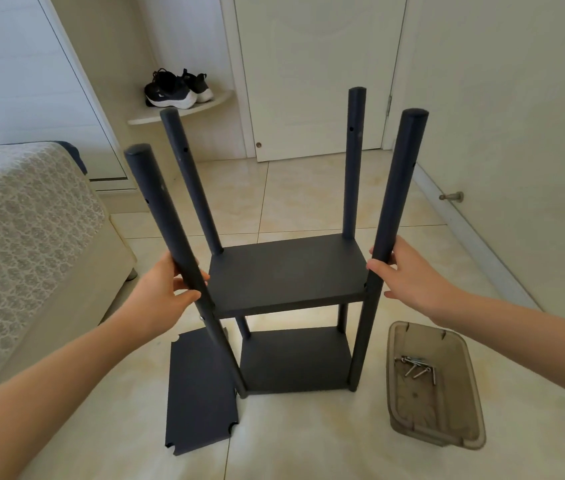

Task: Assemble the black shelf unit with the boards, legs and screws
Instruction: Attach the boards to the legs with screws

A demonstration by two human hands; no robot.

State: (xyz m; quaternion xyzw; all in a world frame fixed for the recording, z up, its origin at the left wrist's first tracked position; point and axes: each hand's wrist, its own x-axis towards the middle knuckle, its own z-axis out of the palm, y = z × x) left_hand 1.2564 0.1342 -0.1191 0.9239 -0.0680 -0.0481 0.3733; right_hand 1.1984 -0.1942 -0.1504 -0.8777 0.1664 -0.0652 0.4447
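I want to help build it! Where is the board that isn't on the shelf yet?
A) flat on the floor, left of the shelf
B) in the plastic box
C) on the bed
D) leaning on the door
A: the spare board lies flat on the floor left of the shelf unit; the box holds only screws.

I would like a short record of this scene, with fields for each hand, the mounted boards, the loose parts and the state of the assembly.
left hand: grips the front left round black leg
right hand: grips the front right round black leg
mounted: flat black upper board and lower board, between four upright legs
loose: black notched board, flat on the tiled floor, left of the unit
hardware: metal screws in a translucent brown plastic tray, right of the unit
state: third board not yet mounted
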